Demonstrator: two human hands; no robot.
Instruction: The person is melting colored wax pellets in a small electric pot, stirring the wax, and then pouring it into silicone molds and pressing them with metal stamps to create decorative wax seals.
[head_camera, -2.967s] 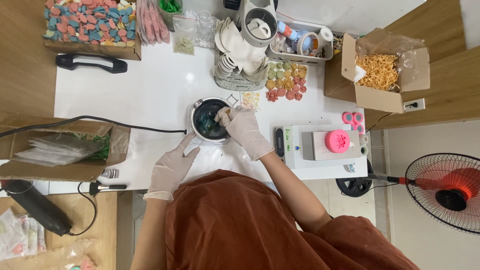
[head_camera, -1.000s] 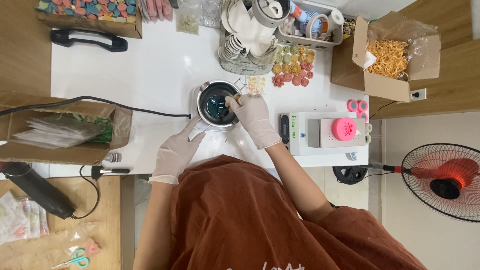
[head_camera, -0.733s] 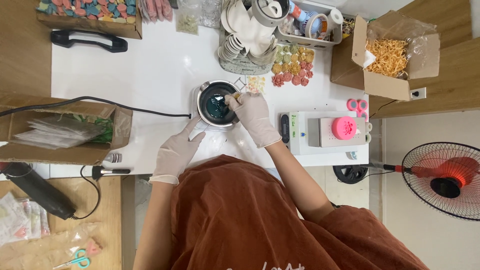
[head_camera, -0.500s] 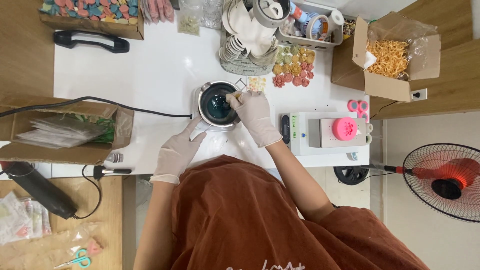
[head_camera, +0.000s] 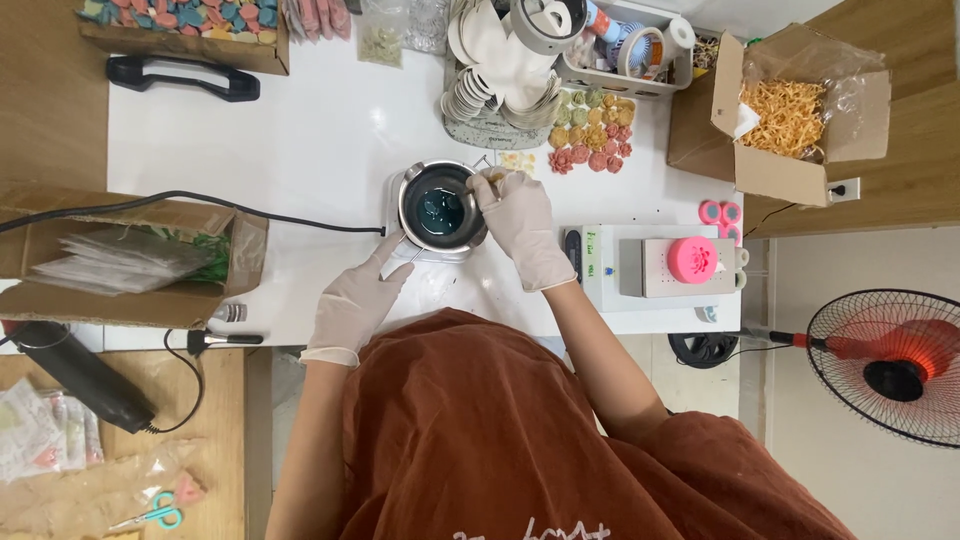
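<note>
At the white worktop (head_camera: 300, 130) centre, small metal pot (head_camera: 441, 208) of dark teal liquid, steadied by gloved left hand (head_camera: 357, 300) half-open at its near rim, right hand (head_camera: 517, 218) pinching something small, unclear, over far-right rim.

Brown open carton (head_camera: 790, 170) of yellow shreds far right, brown box (head_camera: 130, 300) of clear bags left

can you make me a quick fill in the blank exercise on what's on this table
1. The right hand is over a metal pot of dark ____ liquid.
2. The mould on the scale is ____.
3. Both hands wear white ____.
4. The left hand rests on the white ____.

Missing words: teal; pink; gloves; table
</note>
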